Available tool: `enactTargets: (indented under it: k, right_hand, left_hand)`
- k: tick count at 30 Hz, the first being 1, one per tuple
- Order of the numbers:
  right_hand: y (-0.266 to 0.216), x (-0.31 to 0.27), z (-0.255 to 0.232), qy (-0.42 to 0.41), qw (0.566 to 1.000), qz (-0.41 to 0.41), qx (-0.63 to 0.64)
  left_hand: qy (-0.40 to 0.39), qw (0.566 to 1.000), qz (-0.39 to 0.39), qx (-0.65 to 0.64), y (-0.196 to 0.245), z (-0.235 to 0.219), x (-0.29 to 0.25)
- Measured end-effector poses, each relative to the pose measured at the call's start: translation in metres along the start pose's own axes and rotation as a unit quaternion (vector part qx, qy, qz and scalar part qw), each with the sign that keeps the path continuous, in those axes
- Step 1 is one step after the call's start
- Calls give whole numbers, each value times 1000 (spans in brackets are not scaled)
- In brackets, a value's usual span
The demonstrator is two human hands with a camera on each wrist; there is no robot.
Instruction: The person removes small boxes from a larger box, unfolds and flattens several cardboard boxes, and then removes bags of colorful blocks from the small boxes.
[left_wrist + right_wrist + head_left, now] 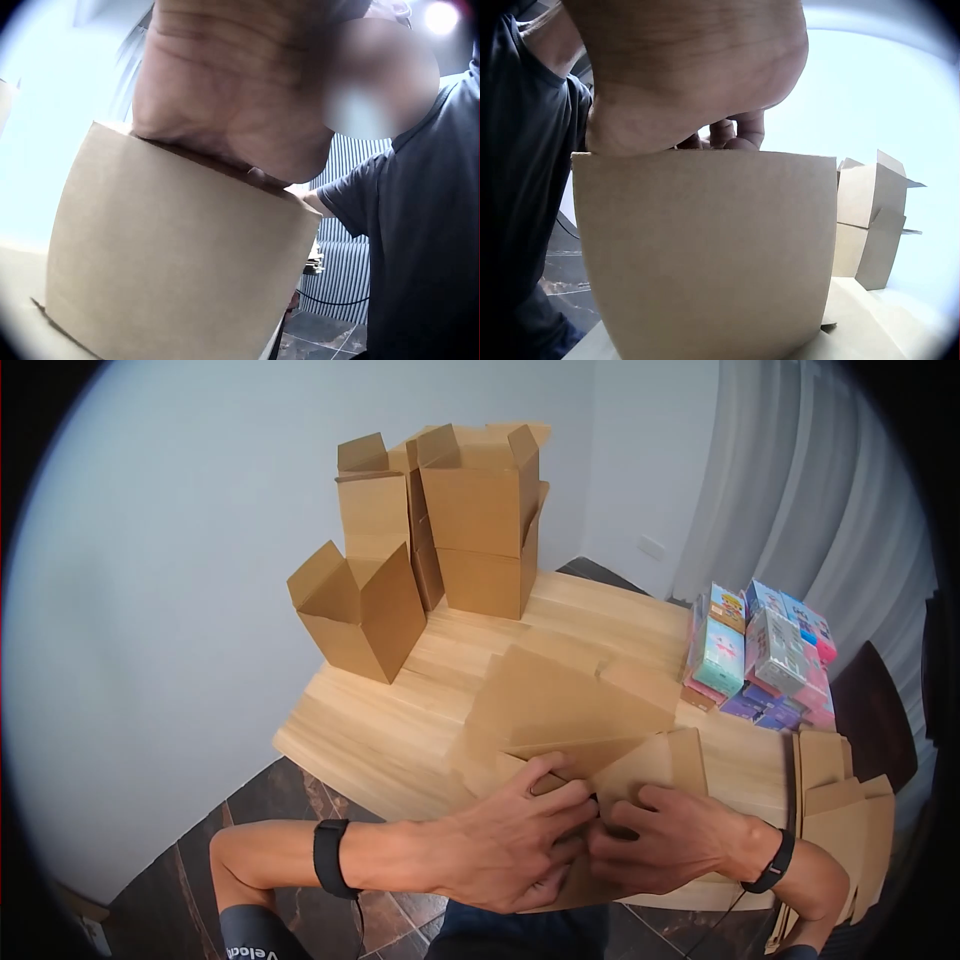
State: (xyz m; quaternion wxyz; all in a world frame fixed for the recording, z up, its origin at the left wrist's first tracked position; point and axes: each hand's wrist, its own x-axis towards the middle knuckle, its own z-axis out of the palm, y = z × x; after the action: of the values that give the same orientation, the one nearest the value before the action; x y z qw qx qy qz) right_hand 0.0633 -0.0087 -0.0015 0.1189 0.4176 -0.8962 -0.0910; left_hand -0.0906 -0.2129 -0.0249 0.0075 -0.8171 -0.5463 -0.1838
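A brown cardboard box [575, 705] with spread flaps is at the near side of the table, under both hands. The left hand [520, 835] lies over its near part with bent fingers at the panels in the middle. Close beside it, the right hand [670, 840] has curled fingers on the same panels. In the left wrist view a flat box side [180, 247] stands below the left palm [232, 112]. The right wrist view shows another side [705, 247] under the right palm [697, 82]. The fingertips are mostly hidden, so their exact grip is unclear.
Open cardboard boxes [475, 510] stand stacked at the back left, with a single open box [375, 615] in front. Colourful packages [775, 645] are piled at the table's right. Flattened cardboard [845, 820] leans at the near right. The wooden table [380, 730] has a wall behind it.
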Motion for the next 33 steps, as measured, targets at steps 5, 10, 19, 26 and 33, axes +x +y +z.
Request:
enactTargets:
  k: [5, 10, 19, 26, 33]
  right_hand:
    - [-4, -7, -13, 71, 993, 95, -9]
    - [-7, -21, 4, 142, 983, 115, -23]
    - [-60, -36, -12, 387, 845, 339, 146]
    - [-124, 22, 32, 564, 625, 497, 211]
    - [-205, 9, 42, 337, 522, 750, 227]
  left_hand:
    - [28, 999, 0, -23, 2, -18, -1]
    - [220, 971, 46, -83, -10, -24, -23]
    - [124, 948, -290, 39, 28, -76, -19]
    - [70, 909, -365, -190, 17, -77, -8]
    - [-48, 948, -167, -266, 95, -56, -22]
